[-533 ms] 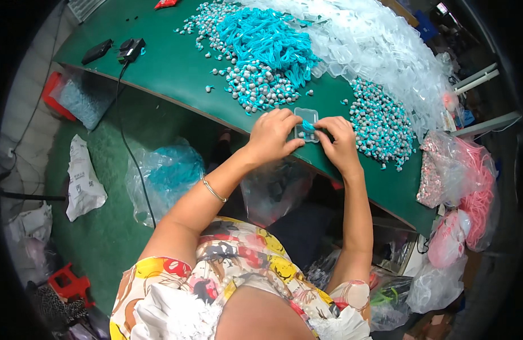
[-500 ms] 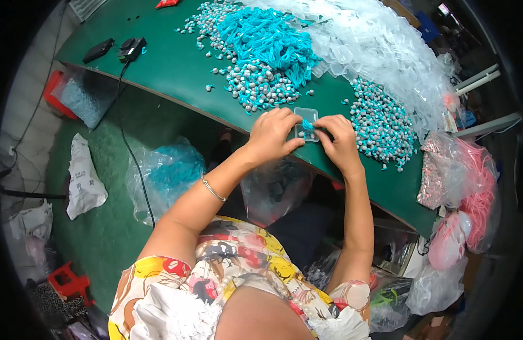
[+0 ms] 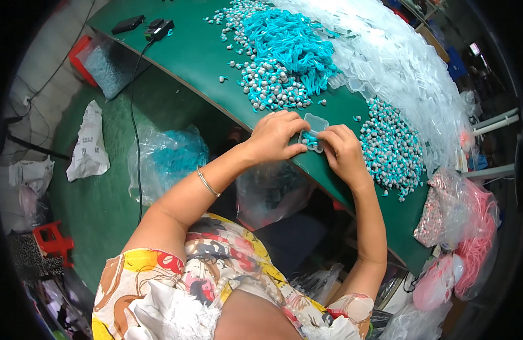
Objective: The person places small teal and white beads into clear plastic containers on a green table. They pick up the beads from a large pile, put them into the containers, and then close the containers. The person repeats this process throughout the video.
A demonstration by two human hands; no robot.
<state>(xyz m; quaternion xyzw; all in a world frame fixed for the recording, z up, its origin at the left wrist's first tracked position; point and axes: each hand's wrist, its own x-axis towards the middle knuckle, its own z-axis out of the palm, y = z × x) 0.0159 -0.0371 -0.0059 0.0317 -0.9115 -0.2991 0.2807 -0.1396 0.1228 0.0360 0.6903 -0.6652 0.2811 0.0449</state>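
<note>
At the table's near edge stands a small clear plastic case point(image 3: 316, 121), its lid tipped back on the far side. My left hand point(image 3: 277, 135) grips the case's left side between thumb and fingers. A turquoise cord point(image 3: 310, 140) lies bunched inside the case. My right hand point(image 3: 344, 152) is closed at the case's right side, thumb and fingertips pinched on the cord; the fingers partly cover it. Beyond my left hand is a pile of small grey-and-turquoise plugs point(image 3: 270, 85), and a second pile of plugs point(image 3: 390, 144) lies right of my right hand.
A heap of turquoise cords point(image 3: 289, 45) and a large heap of clear cases point(image 3: 397, 68) cover the green table's point(image 3: 199, 68) far side. A black device point(image 3: 159, 28) trails a cable at the left. Bags of pink cords point(image 3: 477, 238) hang at the right edge.
The view has shifted, so the table sits further right and lower. The turquoise cord has gone down deeper into the case. Both hands stay at the case.
</note>
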